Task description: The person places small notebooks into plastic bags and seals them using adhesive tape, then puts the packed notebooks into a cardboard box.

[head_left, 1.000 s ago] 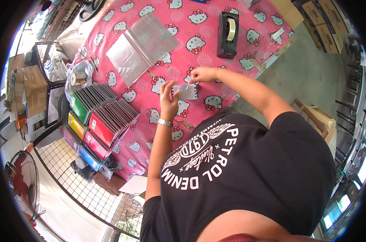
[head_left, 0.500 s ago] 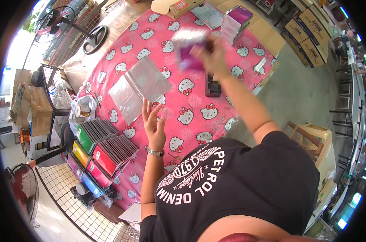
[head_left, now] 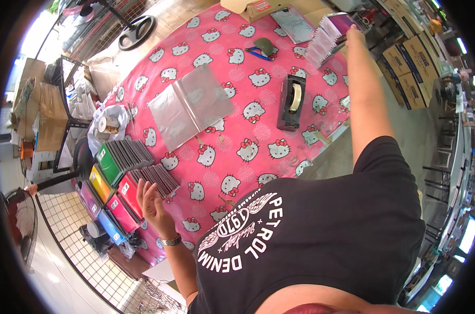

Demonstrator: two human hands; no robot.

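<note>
At the far right of the table, my right hand [head_left: 355,35] is closed at the edge of a purple-covered spiral notebook [head_left: 341,23] on top of a stack of spiral notebooks [head_left: 321,46]. Its fingertips are partly hidden. My left hand [head_left: 153,208], wearing a wrist watch, is raised with fingers apart and holds nothing. It is nearest to the piles of red notebooks [head_left: 128,194] and green notebooks [head_left: 109,163] at the left. A clear plastic sleeve [head_left: 169,116] lies flat, opened out, on the pink patterned tablecloth [head_left: 232,162].
A black tape dispenser [head_left: 289,116] stands right of the sleeve. Beyond it lie blue-handled pliers [head_left: 258,53] against a dark green rounded thing [head_left: 267,45]. A pale notebook [head_left: 293,25] and an open carton [head_left: 258,8] are at the far edge. Brown boxes [head_left: 411,78] stand beyond the table's right side.
My right hand has carried the purple notebook right, onto the stack. My left hand has moved left, away from the sleeve toward the coloured notebooks. The pliers and the whole tape dispenser now show.
</note>
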